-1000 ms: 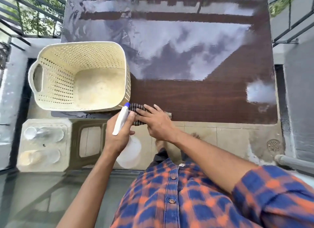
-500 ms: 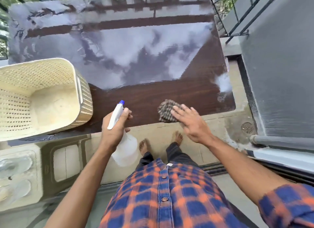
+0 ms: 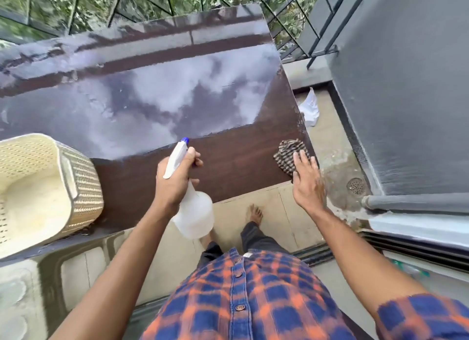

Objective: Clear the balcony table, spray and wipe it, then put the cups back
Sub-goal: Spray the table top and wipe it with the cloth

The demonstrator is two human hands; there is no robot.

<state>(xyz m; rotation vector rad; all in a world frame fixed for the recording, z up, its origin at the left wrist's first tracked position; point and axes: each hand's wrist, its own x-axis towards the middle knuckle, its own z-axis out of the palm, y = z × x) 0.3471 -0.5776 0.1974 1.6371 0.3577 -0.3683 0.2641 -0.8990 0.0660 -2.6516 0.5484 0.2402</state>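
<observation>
The dark brown wooden table [image 3: 228,167] shines wet across its far part. My left hand [image 3: 175,179] grips a white spray bottle [image 3: 193,212] with a blue nozzle tip, held over the table's near edge. My right hand [image 3: 307,182] lies flat, fingers spread, pressing a checked cloth [image 3: 288,154] against the table's near right corner. No cups are clearly visible; the stool at the lower left is blurred.
A cream perforated basket [image 3: 83,187] stands empty on the table's near left. Beside it, lower left, is a pale plastic stool [image 3: 22,289]. A grey wall [image 3: 406,86] and floor drain [image 3: 356,186] lie right. White crumpled paper [image 3: 311,108] rests on the floor. A railing [image 3: 291,22] runs behind.
My right hand has slid the cloth rightward along the near edge, from beside the bottle to the right corner. My view has swung right; the left hand keeps the bottle.
</observation>
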